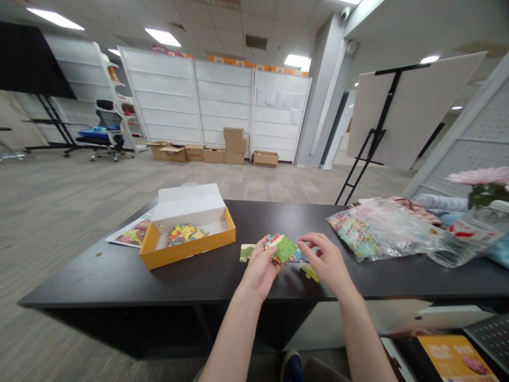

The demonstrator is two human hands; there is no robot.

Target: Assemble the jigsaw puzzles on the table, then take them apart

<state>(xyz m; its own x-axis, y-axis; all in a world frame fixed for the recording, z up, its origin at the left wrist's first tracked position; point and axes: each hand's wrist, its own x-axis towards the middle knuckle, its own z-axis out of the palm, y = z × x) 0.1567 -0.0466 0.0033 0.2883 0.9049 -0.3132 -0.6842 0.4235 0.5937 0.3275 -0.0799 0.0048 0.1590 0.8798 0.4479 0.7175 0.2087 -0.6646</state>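
Observation:
My left hand (260, 270) is closed around a small stack of jigsaw puzzle pieces (284, 248), with a green piece on top. Just right of the stack is my right hand (324, 260), its thumb and fingers curved and a gap between them; nothing shows in its grasp. A loose yellow-green puzzle piece (310, 272) lies on the black table under my right hand. Behind my hands, a strip of puzzle pieces (246, 252) lies on the table, partly hidden by them.
An orange box (191, 250) with its white lid raised holds more puzzle pieces (185, 233) at the left. A printed sheet (133, 232) lies beside it. Plastic bags (382, 228), rolled cloths (441, 204) and pink flowers (479, 178) occupy the right of the black table (119, 281).

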